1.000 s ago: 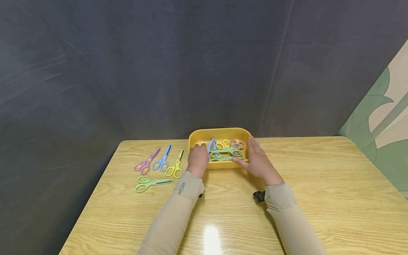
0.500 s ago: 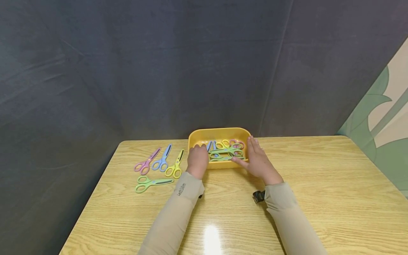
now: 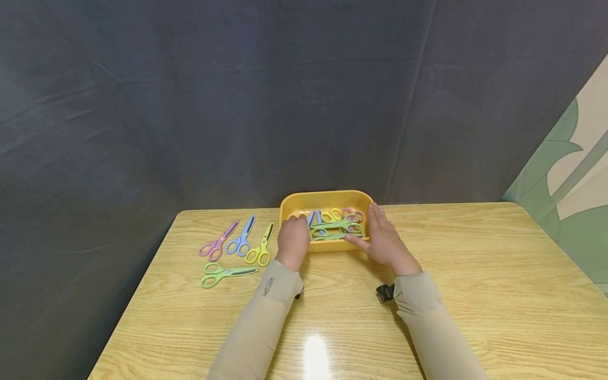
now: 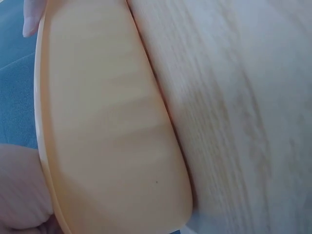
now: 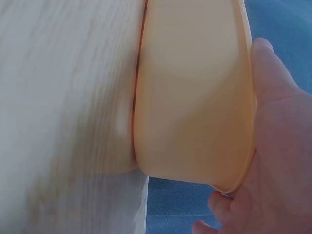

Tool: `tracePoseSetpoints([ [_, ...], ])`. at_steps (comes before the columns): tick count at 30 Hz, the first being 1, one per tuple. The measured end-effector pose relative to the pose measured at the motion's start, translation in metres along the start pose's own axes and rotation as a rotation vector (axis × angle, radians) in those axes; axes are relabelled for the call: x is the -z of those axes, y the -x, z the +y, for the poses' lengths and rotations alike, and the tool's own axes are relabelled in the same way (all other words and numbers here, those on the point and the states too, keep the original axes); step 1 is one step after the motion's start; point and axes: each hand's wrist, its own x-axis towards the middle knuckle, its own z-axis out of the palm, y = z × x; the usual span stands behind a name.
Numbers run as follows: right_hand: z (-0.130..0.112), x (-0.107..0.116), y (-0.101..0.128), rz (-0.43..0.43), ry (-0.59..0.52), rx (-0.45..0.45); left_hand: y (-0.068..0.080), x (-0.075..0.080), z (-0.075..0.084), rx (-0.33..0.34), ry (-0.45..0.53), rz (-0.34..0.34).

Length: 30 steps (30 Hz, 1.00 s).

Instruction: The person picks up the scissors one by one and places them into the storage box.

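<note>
A yellow plastic tray (image 3: 328,246) holds scissors with blue blades (image 3: 320,216), yellow handles (image 3: 335,214), green handles (image 3: 354,228) and pink handles (image 3: 361,215). My left hand (image 3: 293,240) reaches over the tray's front left corner, fingers bent down inside beside the blue scissors. The tray wall hides its fingertips; in the left wrist view only part of the left hand (image 4: 22,187) shows above the rim. My right hand (image 3: 387,243) rests against the front right corner, thumb along the front rim and fingers extended along the right side. Fingertips (image 5: 219,204) touch the tray's end in the right wrist view.
Left of the tray, pink scissors (image 3: 218,241), blue scissors (image 3: 240,237) and yellow scissors (image 3: 261,247) lie side by side on the wooden table (image 3: 475,274). Green scissors (image 3: 228,273) lie crosswise nearer me. A dark curtain (image 3: 285,105) hangs behind the table.
Inside the tray, the blue scissors by my left hand have shifted slightly, and their blades look further apart. My left hand has moved barely; my right hand stays at the tray's corner.
</note>
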Motion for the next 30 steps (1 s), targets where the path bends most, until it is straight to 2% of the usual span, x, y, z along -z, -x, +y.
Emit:
tracePoseSetpoints([
  [5, 0.0, 0.001, 0.001, 0.005, 0.003, -0.002, 0.003, -0.001, -0.001, -0.01, 0.058, 0.067],
  [12, -0.002, 0.002, 0.002, 0.004, -0.002, -0.004, 0.009, -0.003, -0.007, -0.028, 0.222, 0.123],
  [18, -0.004, 0.0, 0.001, 0.005, 0.004, -0.01, 0.017, -0.007, -0.014, -0.096, 0.377, 0.121],
  [23, -0.005, -0.001, 0.001, -0.001, -0.002, -0.007, 0.026, -0.006, -0.019, -0.09, 0.52, 0.115],
  [26, -0.005, -0.001, 0.001, -0.002, -0.002, -0.007, 0.028, -0.003, -0.022, -0.092, 0.555, 0.127],
  [30, -0.003, -0.001, 0.002, 0.004, 0.007, -0.008, 0.029, 0.003, -0.026, -0.096, 0.55, 0.171],
])
